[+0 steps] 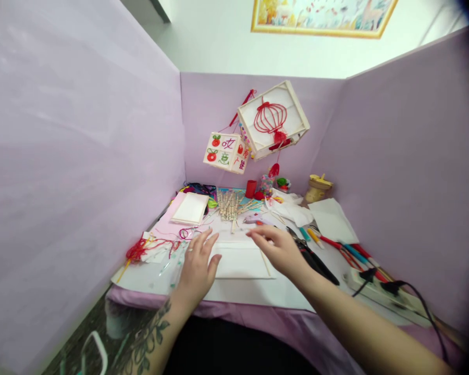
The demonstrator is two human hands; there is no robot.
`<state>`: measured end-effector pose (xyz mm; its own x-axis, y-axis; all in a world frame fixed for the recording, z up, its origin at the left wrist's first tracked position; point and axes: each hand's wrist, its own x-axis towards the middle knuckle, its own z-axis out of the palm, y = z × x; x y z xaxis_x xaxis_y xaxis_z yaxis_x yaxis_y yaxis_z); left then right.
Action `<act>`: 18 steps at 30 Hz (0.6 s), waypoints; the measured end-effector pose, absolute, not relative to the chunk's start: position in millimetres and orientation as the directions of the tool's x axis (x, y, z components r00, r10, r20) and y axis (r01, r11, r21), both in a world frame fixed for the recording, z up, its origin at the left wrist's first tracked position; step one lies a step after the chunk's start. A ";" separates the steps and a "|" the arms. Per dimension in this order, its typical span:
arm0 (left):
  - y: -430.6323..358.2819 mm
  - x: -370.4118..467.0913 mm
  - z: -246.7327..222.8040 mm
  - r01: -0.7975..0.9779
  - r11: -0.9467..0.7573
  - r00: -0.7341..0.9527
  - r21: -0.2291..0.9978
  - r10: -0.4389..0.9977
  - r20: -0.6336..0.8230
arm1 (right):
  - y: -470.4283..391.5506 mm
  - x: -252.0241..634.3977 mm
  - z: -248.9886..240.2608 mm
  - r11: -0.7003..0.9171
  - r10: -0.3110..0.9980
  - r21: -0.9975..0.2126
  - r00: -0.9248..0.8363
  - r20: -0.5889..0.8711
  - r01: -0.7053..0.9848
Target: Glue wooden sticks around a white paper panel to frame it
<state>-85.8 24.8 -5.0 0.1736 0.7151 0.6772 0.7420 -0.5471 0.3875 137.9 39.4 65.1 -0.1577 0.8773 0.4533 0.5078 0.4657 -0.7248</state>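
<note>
The white panel (pixel 240 263) lay flat on the worktop (pixel 234 297), directly in front of the person and between the two hands, with a thin strip (pixel 266 263) along its right side. The left hand (pixel 198 263) was at the panel's left side, its fingers spread and its grip released. The right hand (pixel 277 250) was above the far right part, fingertips drawn together; whether that grip had closed on something small could not be told.

If the panel was not held down, a brush from either palm could skew it, and a strip not firmly fixed could shift out of line. Just beyond the hands lay what looked like a glue gun (pixel 254 219); if hot, it could burn fingers reaching past it or drip onto the white surface.

Black-handled pliers (pixel 318 263) lay close to the right forearm, where a sweep of the arm could knock them. The loose red yarn (pixel 136 251) to the left could catch on the left wrist if it swung outward. Farther back, a heap of patterned sticks (pixel 229 205) could scatter if bumped. At the right, the cable (pixel 424 304) by the power strip (pixel 391 297) could snag the right arm if drawn back low. Two decorated boxes, the larger (pixel 271 119) and the smaller (pixel 225 151), hung behind, well apart from the hands.
</note>
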 end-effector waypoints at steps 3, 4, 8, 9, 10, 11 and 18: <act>30.5 -66.7 -0.8 0.719 -0.613 0.354 0.328 0.728 0.586 | -12.1 173.4 56.9 0.458 0.889 -0.844 -0.169 0.426 0.280; 31.0 -60.4 -2.2 0.692 -0.642 0.419 0.329 0.729 0.541 | -21.4 183.6 50.5 0.421 0.907 -0.884 -0.106 0.407 0.205; 23.9 -47.7 -7.8 0.651 -0.656 0.522 0.382 0.752 0.402 | -25.8 215.2 18.8 0.319 0.933 -0.943 0.206 0.295 -0.098; 20.5 -48.2 -7.0 0.651 -0.635 0.515 0.415 0.772 0.374 | -22.9 221.2 12.4 0.311 0.930 -0.938 0.254 0.266 -0.155; 16.9 -49.5 -5.1 0.648 -0.608 0.504 0.459 0.794 0.341 | -20.1 226.4 7.2 0.307 0.926 -0.931 0.287 0.245 -0.197; 13.4 -51.1 -2.5 0.640 -0.576 0.494 0.508 0.815 0.302 | -17.9 230.8 3.3 0.310 0.921 -0.924 0.314 0.233 -0.225; 0.4 -57.9 9.3 0.625 -0.463 0.441 0.629 0.874 0.205 | -16.9 250.4 -2.5 0.382 0.873 -0.877 0.425 0.238 -0.292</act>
